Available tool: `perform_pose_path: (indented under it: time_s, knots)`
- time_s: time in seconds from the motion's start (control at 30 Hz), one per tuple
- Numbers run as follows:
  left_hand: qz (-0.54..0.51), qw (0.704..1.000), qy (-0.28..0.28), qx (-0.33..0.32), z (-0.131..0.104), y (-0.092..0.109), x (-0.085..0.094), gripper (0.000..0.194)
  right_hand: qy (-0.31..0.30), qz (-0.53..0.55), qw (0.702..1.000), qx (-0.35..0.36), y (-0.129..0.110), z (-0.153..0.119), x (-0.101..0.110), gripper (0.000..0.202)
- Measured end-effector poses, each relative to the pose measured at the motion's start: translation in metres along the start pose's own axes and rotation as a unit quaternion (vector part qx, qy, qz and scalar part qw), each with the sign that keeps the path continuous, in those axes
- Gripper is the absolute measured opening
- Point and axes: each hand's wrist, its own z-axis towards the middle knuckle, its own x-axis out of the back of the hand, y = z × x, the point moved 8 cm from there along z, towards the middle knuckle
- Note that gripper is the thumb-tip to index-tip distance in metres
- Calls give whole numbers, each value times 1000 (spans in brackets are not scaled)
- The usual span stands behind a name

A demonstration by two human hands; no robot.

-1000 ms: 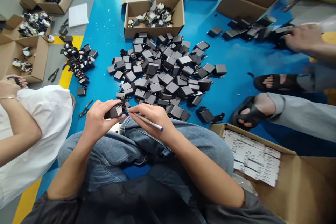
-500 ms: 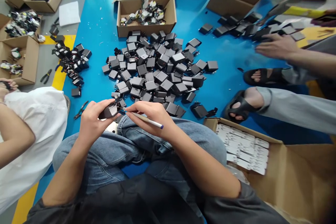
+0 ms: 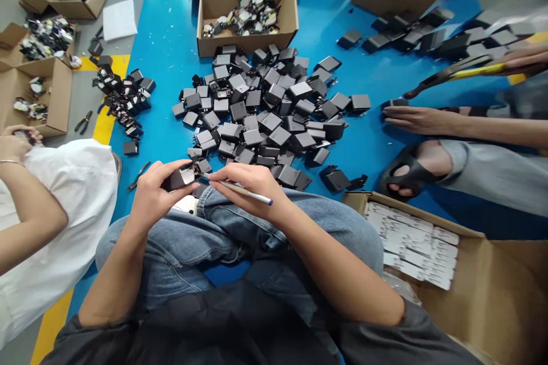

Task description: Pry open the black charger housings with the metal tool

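My left hand [image 3: 156, 191] is closed around a small black plastic case [image 3: 176, 179], its open side turned to the right with a whitish part showing inside. In my right hand [image 3: 252, 185] is a slim pale pen [image 3: 246, 191] with a blue end, pinched between thumb and fingers. The pen's front end is at the case's open side; whether it touches anything inside is too small to tell. Just beyond both hands lies a large pile of similar black cases [image 3: 269, 108] on the blue floor.
A cardboard box [image 3: 246, 47] of mixed small parts stands behind the pile. Pliers [image 3: 137, 177] lie left of my knee. An open carton [image 3: 428, 219] with white pieces is at my right. One person sits left; another, at right, has a yellow-handled tool [image 3: 475, 71] over a black case.
My hands keep nearly the same pose, with the case and pen still held. The view has shifted slightly. At right, the other person's hand and yellow-handled tool have come down to a black case.
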Motion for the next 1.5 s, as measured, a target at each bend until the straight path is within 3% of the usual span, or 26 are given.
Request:
perform_pose_path:
  time_s: [0.23, 0.43, 0.57, 0.67, 0.77, 0.9, 1.1, 1.5]
  knots:
    - [-59, 996, -35, 50, -1, -18, -9, 48, 1, -9, 1000, 24, 0, 0, -4, 8]
    - [-94, 992, -30, 74, -3, -19, -14, 51, -3, -33, 999, 16, -2, 2, -1, 8]
    - [-98, 992, -36, 72, -1, -20, -18, 52, -3, -102, 993, 59, -14, 3, 5, 12]
    - [-73, 993, -4, 93, 1, -32, -14, 52, 2, -134, 988, 81, -27, 3, 16, 12]
    - [-75, 989, 37, 122, 1, -42, -9, 51, 43, -74, 995, 55, -34, 3, 33, 6]
    - [-168, 984, 23, 48, -1, -20, -18, 50, 92, -11, 996, 19, -36, 1, 37, 3]
    - [-176, 981, 25, -72, -7, 17, -22, 50, 77, 13, 996, 42, -42, 1, 26, 1]
    - [-199, 973, 17, -115, -7, 26, -21, 56, 62, 43, 997, 18, -37, 1, 23, 2]
